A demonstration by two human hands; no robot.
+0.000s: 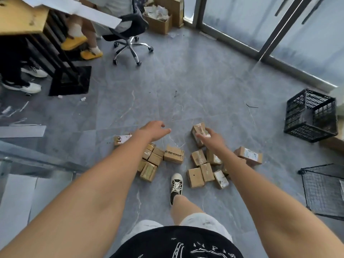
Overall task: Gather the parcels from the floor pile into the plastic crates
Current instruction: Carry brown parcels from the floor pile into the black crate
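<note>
My right hand is the nearer one: its fingers curl around the taped parcel at the far edge of the right-hand cluster of parcels on the floor, the box's long axis running away from me. My left hand hangs loose and empty over bare floor just beyond the left cluster, with a labelled parcel beside my wrist. The black plastic crate stands well off to my right near the window wall, so I judge the carry goes rightward with this hand.
</note>
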